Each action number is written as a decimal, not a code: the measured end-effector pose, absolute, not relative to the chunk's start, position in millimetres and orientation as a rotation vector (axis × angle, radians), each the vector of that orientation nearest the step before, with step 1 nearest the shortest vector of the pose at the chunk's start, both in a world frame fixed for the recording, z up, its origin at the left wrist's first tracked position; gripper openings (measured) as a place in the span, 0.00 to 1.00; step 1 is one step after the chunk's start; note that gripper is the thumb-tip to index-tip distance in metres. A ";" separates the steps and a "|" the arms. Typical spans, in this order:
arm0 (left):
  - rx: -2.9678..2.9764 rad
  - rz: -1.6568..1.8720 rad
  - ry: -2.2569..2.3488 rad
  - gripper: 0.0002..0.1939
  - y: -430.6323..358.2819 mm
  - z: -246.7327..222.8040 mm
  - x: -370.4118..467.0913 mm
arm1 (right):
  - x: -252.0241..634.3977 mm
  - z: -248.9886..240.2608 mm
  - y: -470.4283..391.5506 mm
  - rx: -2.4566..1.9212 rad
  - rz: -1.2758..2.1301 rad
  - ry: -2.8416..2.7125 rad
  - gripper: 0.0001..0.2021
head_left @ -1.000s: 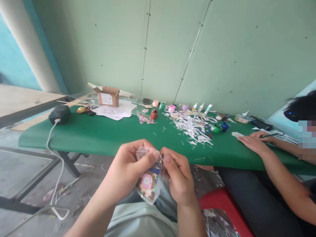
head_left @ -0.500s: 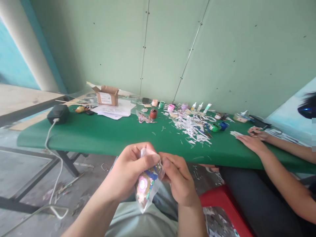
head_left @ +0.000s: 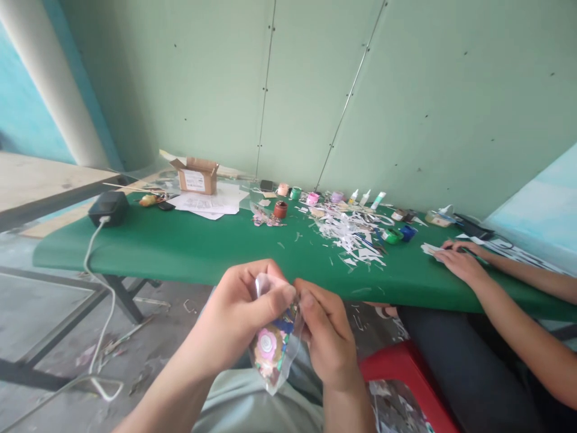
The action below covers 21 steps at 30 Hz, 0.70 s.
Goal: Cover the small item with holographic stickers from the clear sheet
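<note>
Between my hands, above my lap and in front of the table edge, is a small clear plastic bag with colourful pieces inside, among them a pink flower shape with a white round centre. My left hand is closed on the bag's upper part, thumb pressed over its front. With thumb and fingers pinched together, my right hand grips the bag's upper right edge. The bag hangs tilted, its lower corner pointing down. My fingers hide its top edge.
The green table carries a cardboard box on papers, a black power adapter, a red-brown jar, other paint jars and white paper scraps. At right a co-worker's hands rest on white strips, beside a red stool.
The bag has turned slightly, so the flower shape shows more fully. Both my hands keep their grip. The co-worker's hands have moved closer together, and their head has left the view.
</note>
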<state>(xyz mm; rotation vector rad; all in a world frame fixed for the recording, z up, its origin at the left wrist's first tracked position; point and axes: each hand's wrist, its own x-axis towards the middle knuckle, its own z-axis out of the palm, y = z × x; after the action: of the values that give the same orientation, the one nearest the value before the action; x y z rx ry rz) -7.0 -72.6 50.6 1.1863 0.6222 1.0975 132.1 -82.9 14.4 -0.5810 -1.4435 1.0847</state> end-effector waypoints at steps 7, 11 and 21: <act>1.216 1.079 0.623 0.20 -74.8 49.5 -6.9 | 133.4 14.1 -88.9 -0.680 1.022 -1.481 0.23; 1.153 1.066 0.603 0.18 -75.4 47.3 -4.9 | 134.0 9.6 -89.5 -0.686 1.059 -1.485 0.23; 1.014 1.090 0.565 0.20 -74.0 49.0 0.7 | 134.9 8.3 -89.3 -0.685 1.050 -1.507 0.22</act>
<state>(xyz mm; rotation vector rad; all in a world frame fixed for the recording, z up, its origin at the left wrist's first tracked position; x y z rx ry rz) 0.7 -74.0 49.0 1.0142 0.5647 1.0897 134.9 -89.3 8.3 -0.6853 -1.5065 1.0499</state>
